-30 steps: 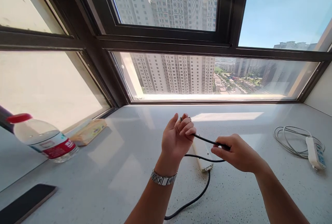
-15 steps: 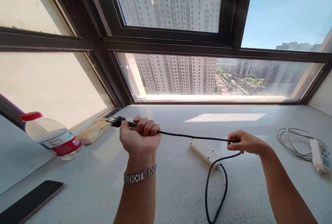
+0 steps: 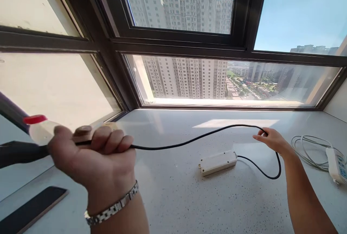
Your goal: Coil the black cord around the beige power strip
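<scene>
My left hand (image 3: 94,156), with a metal watch on its wrist, is a fist closed round a black cable (image 3: 189,140) near its plug end, raised close to the camera at the left. The cable arcs across to my right hand (image 3: 271,140), whose fingers curl round it far to the right. From there the cable loops down and back to a white power strip (image 3: 218,162) lying on the speckled white sill (image 3: 173,198).
A water bottle (image 3: 38,127) with a red cap stands at the left, partly behind my left hand. A dark phone (image 3: 29,210) lies at the lower left. A second white power strip (image 3: 336,160) with a coiled grey cord (image 3: 309,145) sits at the far right. Dark window frames stand behind.
My hands have moved far apart, the left pulling the plug end to the left and nearer the camera. The cable has drawn out longer and the white power strip has turned on the sill.
</scene>
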A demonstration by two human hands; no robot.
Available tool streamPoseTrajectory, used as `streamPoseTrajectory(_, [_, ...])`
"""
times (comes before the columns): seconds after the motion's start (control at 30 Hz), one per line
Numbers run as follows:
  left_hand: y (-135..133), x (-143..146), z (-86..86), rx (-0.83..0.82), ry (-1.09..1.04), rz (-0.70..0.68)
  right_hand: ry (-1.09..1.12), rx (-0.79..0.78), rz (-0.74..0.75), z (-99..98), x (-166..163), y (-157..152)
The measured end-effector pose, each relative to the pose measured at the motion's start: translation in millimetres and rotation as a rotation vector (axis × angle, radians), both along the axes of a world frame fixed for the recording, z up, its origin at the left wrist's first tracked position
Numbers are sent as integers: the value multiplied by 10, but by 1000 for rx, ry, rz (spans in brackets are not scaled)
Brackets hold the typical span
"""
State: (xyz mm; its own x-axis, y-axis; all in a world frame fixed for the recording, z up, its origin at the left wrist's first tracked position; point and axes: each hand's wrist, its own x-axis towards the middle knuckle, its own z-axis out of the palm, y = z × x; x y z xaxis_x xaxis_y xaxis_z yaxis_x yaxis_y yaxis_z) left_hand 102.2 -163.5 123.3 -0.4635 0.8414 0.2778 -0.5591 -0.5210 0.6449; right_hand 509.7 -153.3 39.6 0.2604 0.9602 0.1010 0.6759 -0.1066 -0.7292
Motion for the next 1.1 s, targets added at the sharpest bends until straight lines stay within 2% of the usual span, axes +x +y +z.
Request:
streamPoseTrajectory(0.03, [50,107,32,-27,18,31,-21,78,0,89,-64,-78])
streamPoseTrajectory(0.1, [161,310,42,-83,127,-14,-49,286,-47,271,-219,-263])
streamPoseTrajectory(0.17, [261,480,-29,-128,285,-119,-56,479,-68,424,-377,-453])
streamPoseTrajectory(0.23, [329,631,-151,-143,419,-203,-28,577,27,526,-511,-608])
streamPoseTrajectory(0.3, [355,791,-280,-145,504,-298,8,565,179,581,-601,-705])
streamPoseTrajectory(0.4, [332,1052,-425,-155,514,-458,48,392,403,597,-635,-742])
streamPoseTrajectory(0.5, [290,1255,-500,-192,424,-610,169,253,666,567,-565,-690])
streamPoseTrajectory(0.6, [281,1341,-546,-279,246,-751,407,281,854,528,-483,-617])
streamPoseTrajectory(0.7, [278,1373,-591,-338,125,-875,593,358,759,507,-490,-554])
streamPoseTrajectory(0.8, [223,1446,-646,-266,179,-920,678,374,574,480,-610,-481])
streamPoseTrajectory(0.97, [63,1609,-742,-80,388,-762,570,333,300,360,-911,-330])
streamPoseTrajectory(1.1, [14,1637,-768,-48,381,-710,445,371,274,277,-1065,-303])
